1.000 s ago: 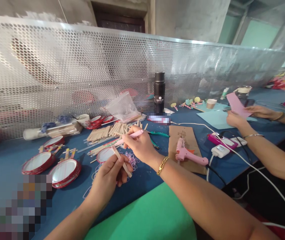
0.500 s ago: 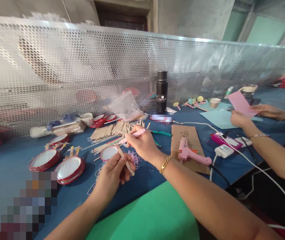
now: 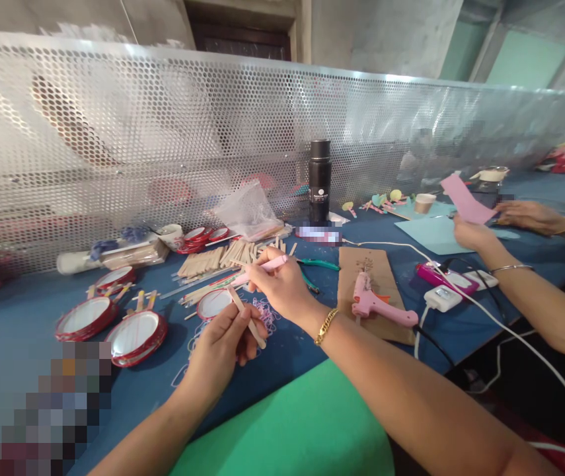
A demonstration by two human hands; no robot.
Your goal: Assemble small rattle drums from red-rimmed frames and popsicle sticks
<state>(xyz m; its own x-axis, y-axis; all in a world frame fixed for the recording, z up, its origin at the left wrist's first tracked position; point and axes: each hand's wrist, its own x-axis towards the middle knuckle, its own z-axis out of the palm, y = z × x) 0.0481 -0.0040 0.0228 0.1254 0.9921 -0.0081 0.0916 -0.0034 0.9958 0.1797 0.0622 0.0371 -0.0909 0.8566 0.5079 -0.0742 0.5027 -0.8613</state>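
Note:
My left hand point(image 3: 220, 347) is closed around a flat wooden craft stick point(image 3: 245, 315), held slanted above the blue table point(image 3: 14, 317). My right hand point(image 3: 281, 285), with a gold bracelet at the wrist, grips a pink pen-like tool point(image 3: 266, 266) whose tip points left toward the stick's upper end. Under both hands lie a small red-rimmed round lid point(image 3: 214, 303) and a tangle of pink rubber bands point(image 3: 265, 311). A pile of loose wooden sticks point(image 3: 223, 256) lies just beyond the hands.
Red-rimmed lids point(image 3: 136, 334) sit to the left. A pink glue gun point(image 3: 372, 305) rests on brown cardboard point(image 3: 361, 264) to the right, beside a power strip point(image 3: 445, 295) and white cable. A black bottle point(image 3: 319, 180) stands by the perforated metal screen point(image 3: 163, 132). Another person's hands point(image 3: 473, 233) hold pink paper point(image 3: 465, 199).
My hands keep their grip and hardly move. The other person's pink paper has lifted a little, and the view has shifted slightly.

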